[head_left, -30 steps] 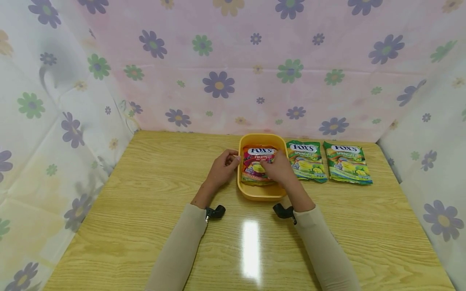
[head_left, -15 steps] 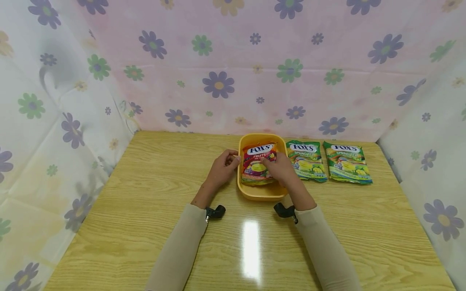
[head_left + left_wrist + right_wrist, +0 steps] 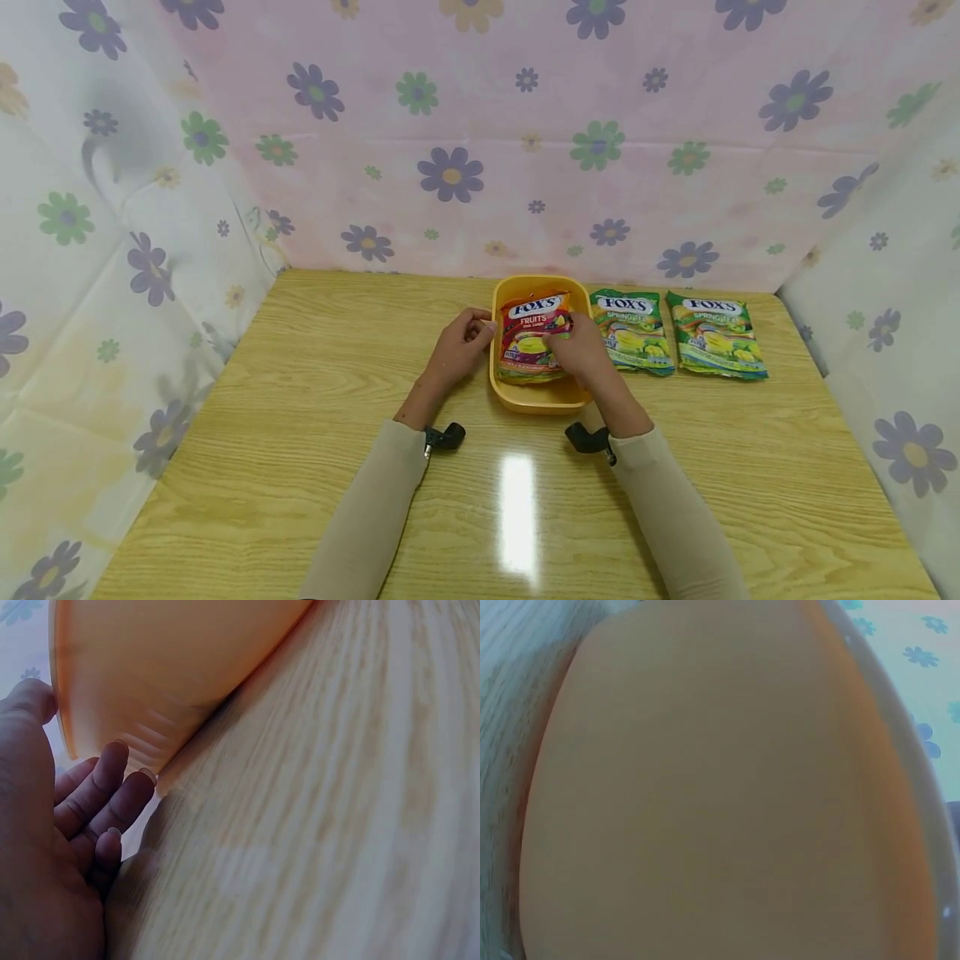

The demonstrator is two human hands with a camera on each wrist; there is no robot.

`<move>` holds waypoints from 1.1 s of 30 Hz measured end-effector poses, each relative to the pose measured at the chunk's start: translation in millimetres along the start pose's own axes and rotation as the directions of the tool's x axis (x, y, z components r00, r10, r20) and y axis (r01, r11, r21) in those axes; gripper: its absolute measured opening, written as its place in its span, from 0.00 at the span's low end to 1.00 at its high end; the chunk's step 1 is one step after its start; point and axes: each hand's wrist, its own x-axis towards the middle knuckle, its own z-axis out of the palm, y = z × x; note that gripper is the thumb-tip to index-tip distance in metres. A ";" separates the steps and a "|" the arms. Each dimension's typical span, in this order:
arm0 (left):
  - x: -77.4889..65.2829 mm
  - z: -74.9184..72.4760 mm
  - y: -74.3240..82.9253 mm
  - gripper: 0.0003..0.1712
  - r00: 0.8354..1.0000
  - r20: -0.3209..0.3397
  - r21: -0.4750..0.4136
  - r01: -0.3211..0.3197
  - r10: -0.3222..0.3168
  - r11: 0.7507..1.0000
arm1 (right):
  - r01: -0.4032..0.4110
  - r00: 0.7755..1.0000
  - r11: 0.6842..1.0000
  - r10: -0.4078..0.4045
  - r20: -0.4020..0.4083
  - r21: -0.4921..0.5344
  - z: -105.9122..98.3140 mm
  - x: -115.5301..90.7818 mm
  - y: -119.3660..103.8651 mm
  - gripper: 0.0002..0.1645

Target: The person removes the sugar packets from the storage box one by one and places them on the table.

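A yellow plastic basin point(image 3: 542, 406) stands at the back middle of the table, holding a red FOX'S Fruits candy packet point(image 3: 528, 342). Beneath that packet a yellowish edge shows; what it belongs to is unclear. My right hand point(image 3: 581, 343) grips the packet's right side, thumb on the front, other fingers mostly hidden. At the left rim, my left hand point(image 3: 460, 346) holds the basin lightly. In the left wrist view its thumb meets the rim and its bent fingers point(image 3: 112, 780) lie by the outer wall. Only the basin's blurred outer wall point(image 3: 705, 787) fills most of the right wrist view.
Right of the basin lie two green FOX'S Spring Tea packets, one close beside it point(image 3: 633, 333) and one farther right point(image 3: 716, 337). The wooden table point(image 3: 337, 350) is bounded by a flowered cloth point(image 3: 525, 208) at the back and sides.
The red packet's top has tilted and risen a little within the basin, and my right hand has shifted slightly with it. My left hand has stayed at the rim.
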 end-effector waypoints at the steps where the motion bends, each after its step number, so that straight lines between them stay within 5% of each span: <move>1: 0.1 0.0 -0.2 0.22 1.000 -0.001 -0.001 0.001 -0.001 1.000 | 0.000 1.000 1.000 0.000 -0.008 -0.009 0.2 0.0 -0.1 0.29; 19: -0.5 0.3 -0.4 0.17 0.999 -0.033 0.000 0.012 -0.012 1.000 | -0.003 0.999 1.000 0.003 -0.047 0.008 -12.6 -11.6 -5.5 0.38; 27: 1.5 2.2 -2.1 0.16 0.998 -0.053 -0.003 -0.021 0.020 1.000 | 0.017 1.000 0.982 -0.017 -0.003 0.187 -27.5 -24.6 -3.3 0.40; 33: 2.6 2.7 -4.6 0.15 0.997 -0.065 -0.073 -0.042 0.038 0.996 | -0.013 1.000 0.975 0.012 0.008 0.220 -39.2 -27.3 4.7 0.41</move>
